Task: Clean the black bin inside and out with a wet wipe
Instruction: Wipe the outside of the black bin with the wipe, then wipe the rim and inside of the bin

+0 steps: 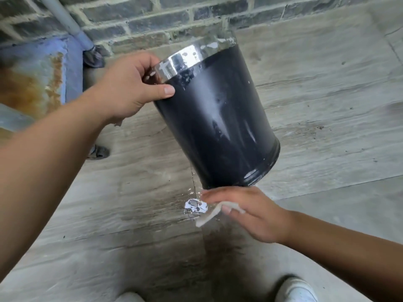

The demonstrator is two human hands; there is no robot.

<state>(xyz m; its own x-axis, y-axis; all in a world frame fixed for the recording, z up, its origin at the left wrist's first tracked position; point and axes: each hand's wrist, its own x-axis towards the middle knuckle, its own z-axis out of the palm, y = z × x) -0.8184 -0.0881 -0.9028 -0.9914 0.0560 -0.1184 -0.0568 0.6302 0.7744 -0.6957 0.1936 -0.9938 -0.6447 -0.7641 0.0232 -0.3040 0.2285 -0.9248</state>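
Observation:
The black bin (216, 118) is round with a shiny silver band around its rim. It hangs tilted in the air above the floor, rim up and to the left, base down and to the right. My left hand (128, 86) grips the rim, thumb on the outer wall and fingers inside. Wet streaks shine on the bin's side. My right hand (246, 212) is just below the bin's base, fingers flat, holding a crumpled whitish wet wipe (209, 214) under the palm. The bin's inside is hidden.
A small puddle (195, 207) glints on the grey stone floor beside the wipe, with damp dark patches around it. A brick wall (152, 20) stands behind, with a grey pipe (72, 25) and a rusty blue box (37, 77) at left. My white shoes (296, 290) show at the bottom.

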